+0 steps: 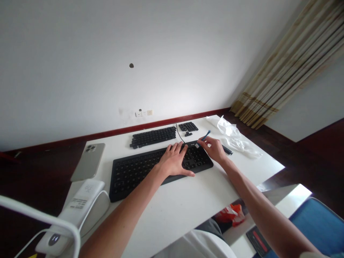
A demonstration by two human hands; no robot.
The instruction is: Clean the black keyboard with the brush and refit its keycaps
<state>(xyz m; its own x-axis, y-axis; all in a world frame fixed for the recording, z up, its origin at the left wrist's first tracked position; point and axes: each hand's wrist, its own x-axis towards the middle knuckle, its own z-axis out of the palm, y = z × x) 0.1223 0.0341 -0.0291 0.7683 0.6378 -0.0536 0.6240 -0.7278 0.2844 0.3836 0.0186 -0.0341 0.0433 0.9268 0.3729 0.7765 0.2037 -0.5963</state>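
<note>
My left hand lies spread on a black keyboard, holding nothing. My right hand pinches a small blue-handled keycap puller, its pale tip at the keyboard's far right corner. Black keycaps stand in tight rows beyond the keyboard, with a smaller block of keycaps to their right. A thin black cable runs between those groups to the keyboard. Just right of my right hand lies a short black stick-like object.
The white desk holds a smartphone at left, a white boxy device at the near left, and crumpled clear plastic at right. Behind it are a wall socket and red-brown skirting. A blue chair stands at lower right.
</note>
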